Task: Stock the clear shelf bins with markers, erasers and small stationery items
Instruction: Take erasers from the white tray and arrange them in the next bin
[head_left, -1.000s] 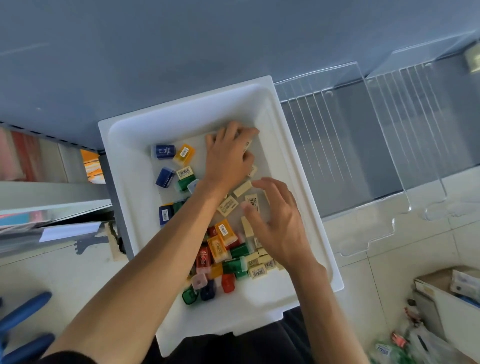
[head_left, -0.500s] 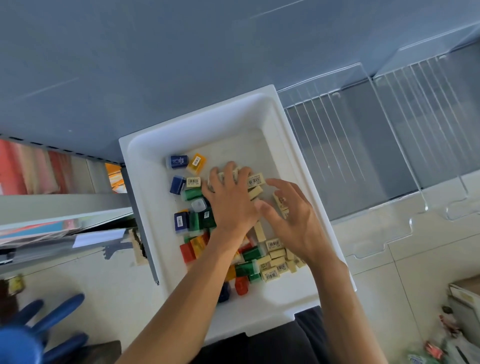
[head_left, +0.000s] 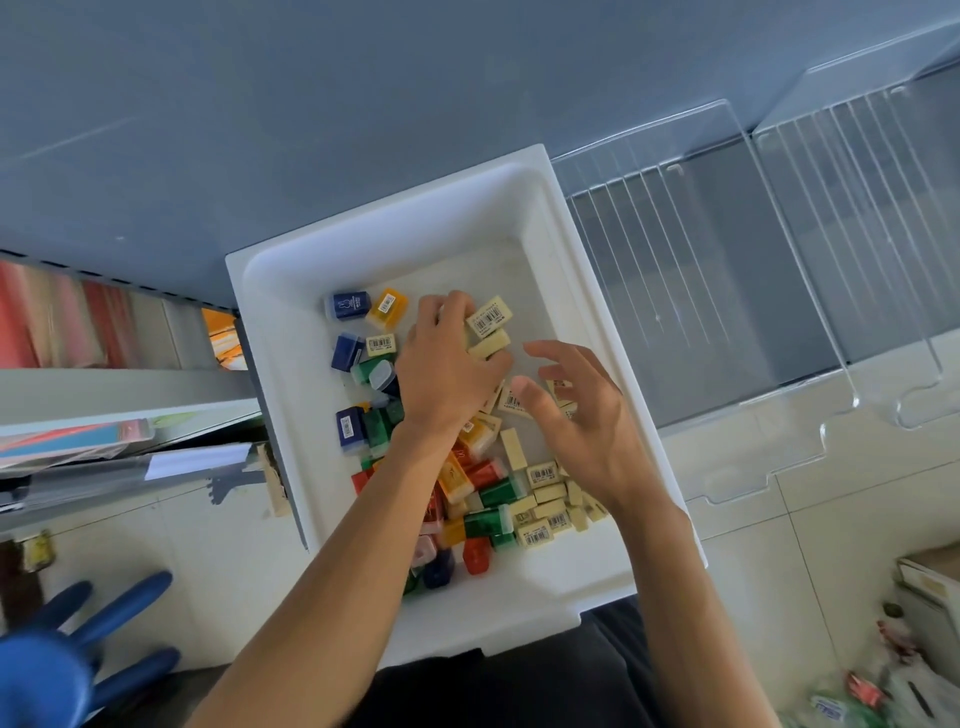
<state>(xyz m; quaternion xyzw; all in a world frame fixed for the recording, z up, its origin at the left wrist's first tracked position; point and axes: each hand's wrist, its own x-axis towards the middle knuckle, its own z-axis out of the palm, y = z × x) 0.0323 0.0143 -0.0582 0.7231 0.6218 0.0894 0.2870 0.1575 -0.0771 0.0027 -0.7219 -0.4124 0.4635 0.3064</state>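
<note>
While the left hand (head_left: 447, 374) clutches a stack of erasers (head_left: 488, 330) near the tray's (head_left: 291, 374) far edge and the right hand (head_left: 587, 426) hovers empty, fingers loosely spread, an overfull grip could spill some.

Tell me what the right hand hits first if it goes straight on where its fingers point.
Probably the cream erasers gripped by the left hand: the right hand is open and points up-left at them. Height is unclear, so it could pass just above.

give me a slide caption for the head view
Left hand grips cream erasers in a white tray; right hand open alongside.
</note>
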